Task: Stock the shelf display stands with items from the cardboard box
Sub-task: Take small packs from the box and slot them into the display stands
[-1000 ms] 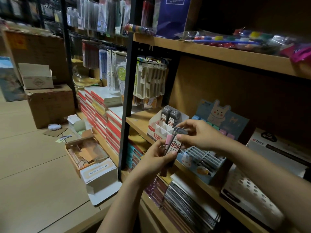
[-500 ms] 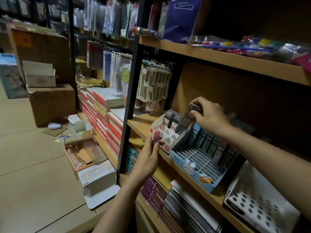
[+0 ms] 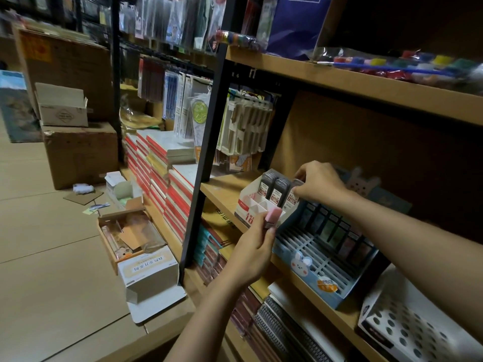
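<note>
Nearest to me, at the front edge of the wooden shelf (image 3: 222,190), my left hand (image 3: 252,253) holds a small pink case (image 3: 272,217) upright, fingers and thumb curled around it, just in front of the white display stand (image 3: 248,205). If the grip loosens, I judge the case would fall past the shelf edge toward the notebooks (image 3: 282,333) stacked below, because the hand is over the edge and not over the board.

A little farther, my right hand (image 3: 317,182) pinches the third dark lead case (image 3: 293,195) by its top, at the back row of the stand, beside two cases (image 3: 274,188) already seated. I cannot tell if it is fully down in its cell. A risk, I think, is pushing at an angle: the stand is light cardboard and could slide back or tip, and the neighbours could lean over.

Room is narrow. The blue rabbit tray (image 3: 308,267) touches the stand on the right, so my right forearm passes just above its dividers and the dark items in its back row. On the left the black upright post (image 3: 206,158) limits the left arm. Above, the next shelf board (image 3: 366,87) is well apart, so lifting straight up is free.

Far behind, on the floor, the open cardboard box (image 3: 122,231) lies, well apart from both hands.
</note>
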`<state>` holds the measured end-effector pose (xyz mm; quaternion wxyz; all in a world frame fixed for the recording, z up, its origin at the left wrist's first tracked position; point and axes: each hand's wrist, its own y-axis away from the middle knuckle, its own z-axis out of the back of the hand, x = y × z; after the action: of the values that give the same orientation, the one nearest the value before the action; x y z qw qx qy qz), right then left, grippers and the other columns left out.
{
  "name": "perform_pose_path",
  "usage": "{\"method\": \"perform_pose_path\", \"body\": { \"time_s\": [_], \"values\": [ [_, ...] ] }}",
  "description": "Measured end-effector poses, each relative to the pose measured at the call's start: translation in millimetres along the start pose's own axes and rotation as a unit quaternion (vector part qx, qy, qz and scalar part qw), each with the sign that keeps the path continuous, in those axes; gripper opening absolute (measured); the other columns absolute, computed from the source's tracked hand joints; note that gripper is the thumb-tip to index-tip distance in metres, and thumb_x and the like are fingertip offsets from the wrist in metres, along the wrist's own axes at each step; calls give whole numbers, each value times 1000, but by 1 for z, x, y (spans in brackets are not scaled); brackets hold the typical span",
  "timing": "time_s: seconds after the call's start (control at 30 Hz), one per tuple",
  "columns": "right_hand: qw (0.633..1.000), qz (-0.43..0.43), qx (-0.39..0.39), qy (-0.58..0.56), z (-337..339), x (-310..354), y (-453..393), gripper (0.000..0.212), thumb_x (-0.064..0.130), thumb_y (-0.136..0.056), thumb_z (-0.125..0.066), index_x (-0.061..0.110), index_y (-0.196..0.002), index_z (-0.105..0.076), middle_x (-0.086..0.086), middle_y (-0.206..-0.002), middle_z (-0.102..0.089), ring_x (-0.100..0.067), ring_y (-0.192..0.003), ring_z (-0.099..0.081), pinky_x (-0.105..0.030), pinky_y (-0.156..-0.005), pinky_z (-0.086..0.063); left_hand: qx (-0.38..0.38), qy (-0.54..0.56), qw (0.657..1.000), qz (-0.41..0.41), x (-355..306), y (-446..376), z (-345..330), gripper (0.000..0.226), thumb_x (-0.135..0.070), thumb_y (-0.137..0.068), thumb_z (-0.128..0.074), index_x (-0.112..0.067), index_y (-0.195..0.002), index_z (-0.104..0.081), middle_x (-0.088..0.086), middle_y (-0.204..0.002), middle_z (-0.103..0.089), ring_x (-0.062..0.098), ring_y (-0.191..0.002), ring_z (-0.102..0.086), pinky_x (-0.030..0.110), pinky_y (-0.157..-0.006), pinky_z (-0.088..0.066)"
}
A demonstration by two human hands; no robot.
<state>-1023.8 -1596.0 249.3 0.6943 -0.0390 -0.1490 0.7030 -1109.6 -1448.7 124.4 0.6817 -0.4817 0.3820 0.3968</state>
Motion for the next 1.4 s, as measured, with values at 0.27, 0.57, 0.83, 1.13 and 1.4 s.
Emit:
{"method": "perform_pose_path", "body": {
  "time_s": [0.27,0.57,0.83,1.13,1.4],
  "values": [
    [1000,-2,-17,-13,-11,-8,3,19,15,-74,-82,13,-92,-76,-4,-89,-72,-16,-79,-65,-37,-70,-59,4,53,998,20,7,0,2,42,-28,-104,-37,-32,-146,-31,-5,-131,-53,7,-109,-56,22,-85,-52],
    [998,22,-52,-6,-12,-10,-1,21,15,-82,-76,11,-102,-70,-6,-99,-68,-21,-88,-64,-39,-76,-58,-1,62,998,17,7,0,1,42,-27,-105,-37,-31,-146,-31,-11,-128,-51,6,-115,-52,39,-101,-46],
    [990,80,-114,-30,-4,-20,23,23,12,-90,-65,14,-112,-70,-5,-112,-63,-18,-98,-61,-27,-85,-51,-15,169,985,37,-1,-1,3,30,-25,-104,-36,-30,-133,-41,2,-108,-58,5,-76,-54,18,-58,-45],
    [947,73,10,-313,9,-38,121,29,29,-86,-71,29,-115,-69,11,-98,-70,-2,-90,-67,-19,-78,-56,136,311,937,84,-16,10,-8,17,-16,-100,-47,-11,-113,-57,1,-86,-64,8,-69,-59,21,-58,-45],
    [966,42,-28,-254,49,-74,139,22,22,-80,-77,23,-102,-71,7,-92,-72,-6,-83,-69,-26,-75,-58,129,77,989,-11,-37,21,-45,35,-27,-94,-58,-20,-127,-52,-5,-125,-59,8,-115,-57,38,-98,-50]
  ]
}}
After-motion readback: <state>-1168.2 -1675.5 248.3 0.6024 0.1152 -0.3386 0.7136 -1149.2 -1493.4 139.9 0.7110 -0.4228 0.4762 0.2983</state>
